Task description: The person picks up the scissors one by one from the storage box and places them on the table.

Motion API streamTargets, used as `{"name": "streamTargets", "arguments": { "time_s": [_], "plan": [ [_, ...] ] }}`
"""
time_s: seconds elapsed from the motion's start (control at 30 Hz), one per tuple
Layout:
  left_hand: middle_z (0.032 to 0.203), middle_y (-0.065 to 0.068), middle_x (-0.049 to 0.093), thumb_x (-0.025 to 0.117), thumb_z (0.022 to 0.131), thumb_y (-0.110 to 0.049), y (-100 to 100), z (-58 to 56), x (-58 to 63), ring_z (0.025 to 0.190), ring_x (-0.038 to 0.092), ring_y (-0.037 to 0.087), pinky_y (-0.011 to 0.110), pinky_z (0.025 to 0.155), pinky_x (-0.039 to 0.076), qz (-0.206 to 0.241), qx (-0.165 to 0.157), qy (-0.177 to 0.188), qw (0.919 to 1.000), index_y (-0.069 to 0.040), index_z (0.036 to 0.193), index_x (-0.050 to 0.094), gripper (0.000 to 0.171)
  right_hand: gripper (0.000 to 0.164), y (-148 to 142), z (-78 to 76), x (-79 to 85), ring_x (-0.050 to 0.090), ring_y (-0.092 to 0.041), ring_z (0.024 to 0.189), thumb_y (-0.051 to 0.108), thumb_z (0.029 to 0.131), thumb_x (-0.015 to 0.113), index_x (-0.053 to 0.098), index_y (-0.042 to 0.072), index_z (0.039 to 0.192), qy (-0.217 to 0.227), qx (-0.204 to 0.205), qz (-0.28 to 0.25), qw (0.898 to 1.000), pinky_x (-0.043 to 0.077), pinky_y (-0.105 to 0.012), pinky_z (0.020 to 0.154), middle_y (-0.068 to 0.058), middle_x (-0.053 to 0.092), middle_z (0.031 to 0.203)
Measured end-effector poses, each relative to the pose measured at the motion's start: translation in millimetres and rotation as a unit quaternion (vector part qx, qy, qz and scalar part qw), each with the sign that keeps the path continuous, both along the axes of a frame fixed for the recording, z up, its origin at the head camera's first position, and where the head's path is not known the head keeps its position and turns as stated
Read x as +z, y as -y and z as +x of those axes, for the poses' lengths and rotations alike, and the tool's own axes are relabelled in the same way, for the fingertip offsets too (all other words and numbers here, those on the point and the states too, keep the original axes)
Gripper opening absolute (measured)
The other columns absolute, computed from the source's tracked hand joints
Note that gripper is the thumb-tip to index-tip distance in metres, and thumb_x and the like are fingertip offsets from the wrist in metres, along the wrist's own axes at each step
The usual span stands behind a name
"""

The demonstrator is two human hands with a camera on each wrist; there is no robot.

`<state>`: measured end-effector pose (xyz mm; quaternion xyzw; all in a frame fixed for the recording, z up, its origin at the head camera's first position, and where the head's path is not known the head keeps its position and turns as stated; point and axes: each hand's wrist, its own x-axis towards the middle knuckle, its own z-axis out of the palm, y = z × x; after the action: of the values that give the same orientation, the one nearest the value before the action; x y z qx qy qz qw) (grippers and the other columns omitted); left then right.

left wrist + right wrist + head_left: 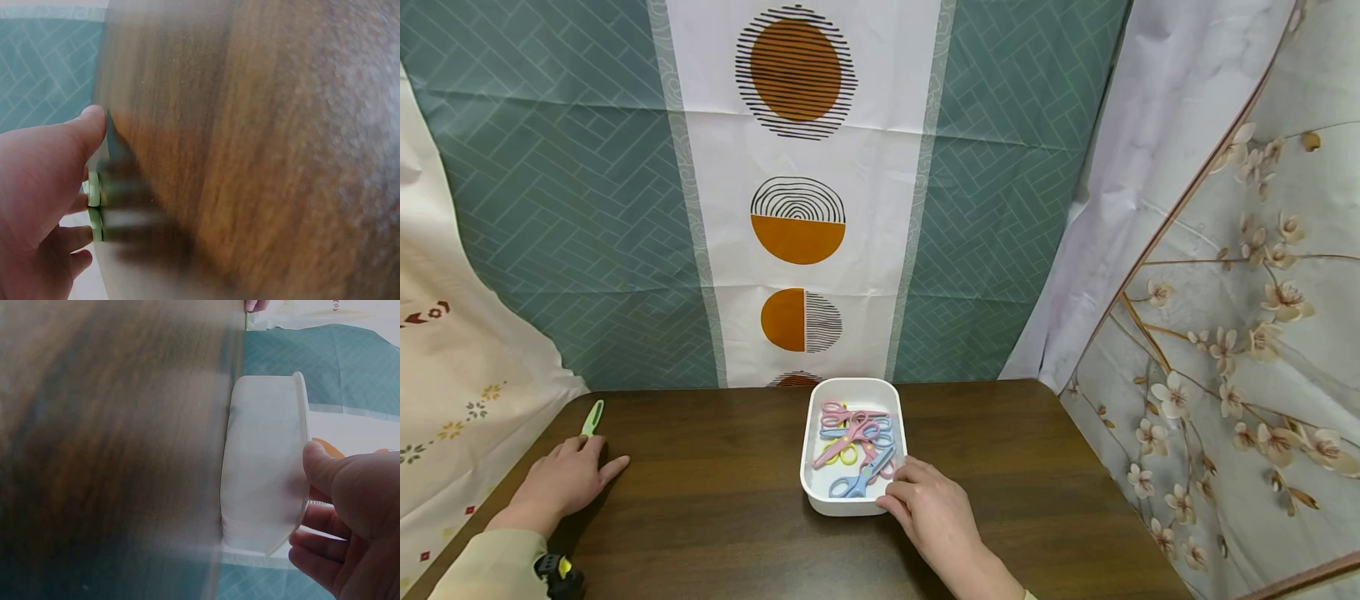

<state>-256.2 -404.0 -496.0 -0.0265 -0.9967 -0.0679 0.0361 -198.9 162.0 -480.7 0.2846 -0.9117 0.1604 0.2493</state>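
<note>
At the table's left, my left hand (567,483) rests palm down, thumb spread, its fingers over light green scissors (592,418). Only one green end shows past the fingers in the head view; the green handle loops (94,189) appear beside the fingers in the left wrist view. My right hand (936,510) grips the near right corner of a white plastic box (850,507), thumb at the near rim and fingers along the right side. Inside lie several children's scissors, among them pink scissors (848,439), blue scissors (862,479) and yellow scissors (848,456), overlapping one another.
The dark wooden table (715,500) has rounded far corners. A green and white patterned curtain (805,150) hangs right behind its far edge. Floral cloths hang at the left (467,375) and right (1232,358) sides. A dark watch (560,575) is on the left wrist.
</note>
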Motion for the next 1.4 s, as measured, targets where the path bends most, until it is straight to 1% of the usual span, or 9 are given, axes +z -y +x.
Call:
{"name": "streamTargets", "arguments": {
  "time_s": [0.13,0.3,0.43,0.53,0.73,0.93,1.07,1.2,1.4],
  "plan": [
    [0.127,0.051,0.054,0.061,0.114,-0.041,0.2,0.3,-2.5,0.119,0.052,0.072,0.079,0.096,0.046,0.001,-0.002,-0.008,1.0000,0.023,0.131,0.054,0.066,0.013,-0.2,0.1,-0.3,0.071,-0.023,0.125,0.033,0.095,0.088,0.083,0.022,0.090,0.005,0.000,0.003,1.000,0.062,-0.041,0.097,0.005,0.076,0.105],
    [0.131,0.052,0.051,0.062,0.114,-0.040,1.9,0.2,-7.3,0.123,0.049,0.072,0.080,0.099,0.044,0.002,-0.001,-0.018,0.9998,0.022,0.133,0.052,0.066,0.013,-0.2,-0.3,-0.2,0.071,-0.023,0.126,0.033,0.095,0.088,0.085,0.021,0.092,0.007,0.001,0.006,1.000,0.062,-0.042,0.097,0.004,0.077,0.107],
    [0.132,0.051,0.051,0.060,0.114,-0.042,3.4,0.2,-9.3,0.124,0.049,0.072,0.080,0.097,0.045,-0.001,-0.001,-0.022,0.9998,0.021,0.134,0.053,0.066,0.013,-0.3,-0.2,-0.3,0.071,-0.024,0.126,0.033,0.095,0.088,0.085,0.021,0.093,0.007,0.001,0.006,1.000,0.062,-0.042,0.098,0.004,0.077,0.107],
    [0.133,0.049,0.051,0.057,0.114,-0.048,4.1,-0.4,-8.0,0.124,0.049,0.071,0.082,0.094,0.044,0.001,0.005,-0.015,0.9999,0.019,0.135,0.053,0.070,0.013,-0.5,-0.3,0.0,0.071,-0.024,0.126,0.033,0.095,0.088,0.086,0.021,0.092,0.006,0.001,0.008,1.000,0.061,-0.042,0.098,0.004,0.077,0.107],
    [0.137,0.047,0.049,0.049,0.113,-0.062,4.0,-1.6,-4.5,0.129,0.045,0.071,0.088,0.092,0.038,0.017,0.025,0.009,0.9995,0.016,0.139,0.053,0.082,0.012,-0.7,-1.3,1.0,0.071,-0.025,0.126,0.033,0.095,0.088,0.086,0.021,0.092,0.005,0.000,0.008,1.000,0.061,-0.042,0.099,0.004,0.077,0.106],
    [0.139,0.049,0.045,0.046,0.112,-0.067,4.0,-1.5,-4.9,0.129,0.043,0.073,0.088,0.092,0.037,0.024,0.037,0.017,0.9989,0.017,0.143,0.049,0.090,0.013,-0.3,-0.7,-0.4,0.071,-0.024,0.125,0.033,0.095,0.088,0.085,0.021,0.090,0.003,0.003,0.005,1.000,0.062,-0.041,0.097,0.005,0.077,0.105],
    [0.142,0.049,0.044,0.045,0.112,-0.069,5.5,-0.6,-8.7,0.131,0.041,0.071,0.089,0.092,0.036,0.029,0.043,0.005,0.9986,0.017,0.144,0.049,0.091,0.013,0.3,-0.8,-1.1,0.071,-0.023,0.125,0.033,0.095,0.088,0.085,0.020,0.092,0.007,0.002,0.003,1.000,0.062,-0.041,0.097,0.005,0.076,0.105],
    [0.145,0.047,0.044,0.046,0.113,-0.066,6.2,-1.0,-12.0,0.135,0.039,0.068,0.088,0.094,0.035,0.026,0.036,-0.017,0.9989,0.016,0.144,0.050,0.087,0.013,-0.1,-0.7,-0.8,0.071,-0.023,0.125,0.033,0.094,0.089,0.085,0.021,0.092,0.006,0.002,0.003,1.000,0.062,-0.041,0.097,0.005,0.077,0.105],
    [0.152,0.047,0.042,0.045,0.114,-0.063,1.6,-2.0,-9.7,0.140,0.036,0.070,0.089,0.100,0.031,0.019,0.030,-0.027,0.9990,0.018,0.147,0.049,0.087,0.012,-0.7,-0.3,0.1,0.071,-0.024,0.125,0.032,0.095,0.088,0.086,0.021,0.091,0.004,0.005,0.007,1.000,0.062,-0.041,0.098,0.005,0.077,0.106]
  ]
}}
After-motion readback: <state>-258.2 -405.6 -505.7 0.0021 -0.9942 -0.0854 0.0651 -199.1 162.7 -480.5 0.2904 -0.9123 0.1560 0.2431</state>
